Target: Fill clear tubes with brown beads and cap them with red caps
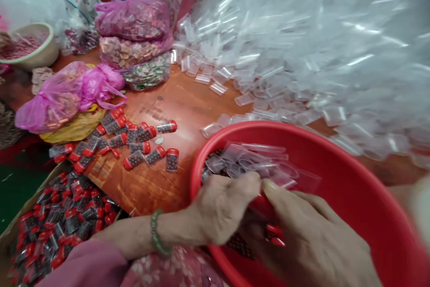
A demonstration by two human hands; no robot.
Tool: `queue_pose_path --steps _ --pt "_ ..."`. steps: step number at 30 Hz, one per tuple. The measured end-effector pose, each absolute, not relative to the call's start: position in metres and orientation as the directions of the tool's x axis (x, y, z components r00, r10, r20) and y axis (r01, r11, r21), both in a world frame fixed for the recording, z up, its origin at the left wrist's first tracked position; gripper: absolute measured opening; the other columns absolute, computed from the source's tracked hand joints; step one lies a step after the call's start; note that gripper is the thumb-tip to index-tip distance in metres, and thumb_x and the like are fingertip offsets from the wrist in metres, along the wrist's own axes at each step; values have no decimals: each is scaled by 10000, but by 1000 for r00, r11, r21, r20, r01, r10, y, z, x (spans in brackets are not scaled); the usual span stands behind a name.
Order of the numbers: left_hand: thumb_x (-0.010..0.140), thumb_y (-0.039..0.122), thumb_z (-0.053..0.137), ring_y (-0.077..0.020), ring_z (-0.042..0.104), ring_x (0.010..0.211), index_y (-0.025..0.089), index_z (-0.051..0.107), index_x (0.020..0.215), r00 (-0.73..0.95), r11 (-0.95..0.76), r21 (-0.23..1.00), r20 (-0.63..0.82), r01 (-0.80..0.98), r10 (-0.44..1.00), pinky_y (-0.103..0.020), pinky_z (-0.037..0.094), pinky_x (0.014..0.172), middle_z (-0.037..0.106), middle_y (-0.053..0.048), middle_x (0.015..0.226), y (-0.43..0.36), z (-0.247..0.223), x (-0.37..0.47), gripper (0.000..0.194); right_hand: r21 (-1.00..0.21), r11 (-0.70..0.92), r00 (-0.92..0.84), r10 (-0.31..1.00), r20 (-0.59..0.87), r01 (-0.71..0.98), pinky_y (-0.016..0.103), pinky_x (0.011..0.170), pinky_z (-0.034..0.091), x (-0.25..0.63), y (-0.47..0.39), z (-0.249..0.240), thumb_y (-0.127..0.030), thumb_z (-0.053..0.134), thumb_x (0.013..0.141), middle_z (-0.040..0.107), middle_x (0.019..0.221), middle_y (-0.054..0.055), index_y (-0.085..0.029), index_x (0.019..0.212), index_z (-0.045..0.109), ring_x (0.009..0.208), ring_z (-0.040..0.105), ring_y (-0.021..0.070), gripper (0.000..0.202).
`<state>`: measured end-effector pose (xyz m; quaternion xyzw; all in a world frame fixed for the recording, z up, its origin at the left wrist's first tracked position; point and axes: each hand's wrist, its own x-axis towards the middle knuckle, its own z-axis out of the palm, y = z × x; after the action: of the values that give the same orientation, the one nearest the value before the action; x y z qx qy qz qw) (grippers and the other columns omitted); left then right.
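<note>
The head view showed a brown desk (188, 99), a heap of clear plastic tubes (302, 54) spread over its far right part. Before it stood a red basin (352, 202) holding loose clear tubes and dark beads; at left, a cardboard box (16, 219) brimmed with red-capped tubes. Above the basin, the left hand (231, 206) and right hand (309, 233) met, both grips closed on a partly hidden red cap (263, 206). A green bead bracelet (157, 233) circled the left wrist.
</note>
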<state>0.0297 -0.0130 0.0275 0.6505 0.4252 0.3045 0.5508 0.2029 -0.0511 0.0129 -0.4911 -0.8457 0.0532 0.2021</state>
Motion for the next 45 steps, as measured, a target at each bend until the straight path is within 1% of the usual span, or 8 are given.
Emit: queue_pose_path --steps 7,12,18,24,32,34,39,45 --pt "965 433 344 -169 604 612 185 594 673 -6 -38 865 47 500 999 -301 476 629 642 -23 625 27 -6 -71 457 -338 351 -358 933 44 873 344 687 562 233 -13 -5 -368 455 945 680 1024 121 -181 1195 560 849 690 241 330" --pt "950 427 386 -284 637 924 144 644 958 -39 -82 349 326 934 944 -439 488 832 694 -136 952 42 -32 -112 384 -201 321 -367 891 -266 925 315 702 525 225 11 -26 -220 456 922 628 1156 116 -183 1201 592 867 675 214 312" --pt "912 244 522 -228 618 1075 154 602 1087 185 -420 531 439 736 879 -421 508 966 676 -126 1110 19 -18 -63 213 58 445 -352 776 -523 894 260 533 410 200 28 -20 -121 435 889 533 1235 124 -273 1240 579 737 673 183 409" --pt "855 147 577 -218 630 1015 127 622 968 319 -594 655 501 467 804 -403 550 910 693 -121 1007 1 -12 -12 123 80 413 -329 814 -478 907 264 496 373 196 23 -30 -148 421 910 565 1118 169 -154 1204 574 686 674 205 331" --pt "827 99 599 -246 574 1111 120 639 953 364 -615 640 496 460 788 -457 523 950 686 -134 1072 4 -28 -6 134 18 346 -322 887 -330 938 323 684 450 209 23 -15 -152 366 944 686 919 143 -129 1046 644 839 659 253 298" --pt "827 99 604 -247 574 1116 127 646 941 357 -610 654 495 447 792 -466 525 943 693 -127 1069 4 -29 -6 125 -77 291 -301 910 -286 954 307 703 468 220 17 -8 -232 378 964 704 935 115 -147 1118 631 827 655 221 308" --pt "826 93 606 -247 581 1085 133 658 906 359 -615 656 500 437 788 -492 519 936 710 -106 1020 4 -29 -5 104 -709 -120 -172 930 -326 694 286 632 508 236 -19 -4 -421 506 894 713 852 55 -162 1053 663 710 640 183 343" --pt "823 87 617 -241 572 1096 142 654 897 378 -621 666 495 413 782 -515 484 973 713 -92 1015 7 -31 -3 100 -717 -341 -223 793 -566 608 310 666 544 229 -67 -18 -377 447 928 711 895 65 -162 1046 635 744 660 184 309"
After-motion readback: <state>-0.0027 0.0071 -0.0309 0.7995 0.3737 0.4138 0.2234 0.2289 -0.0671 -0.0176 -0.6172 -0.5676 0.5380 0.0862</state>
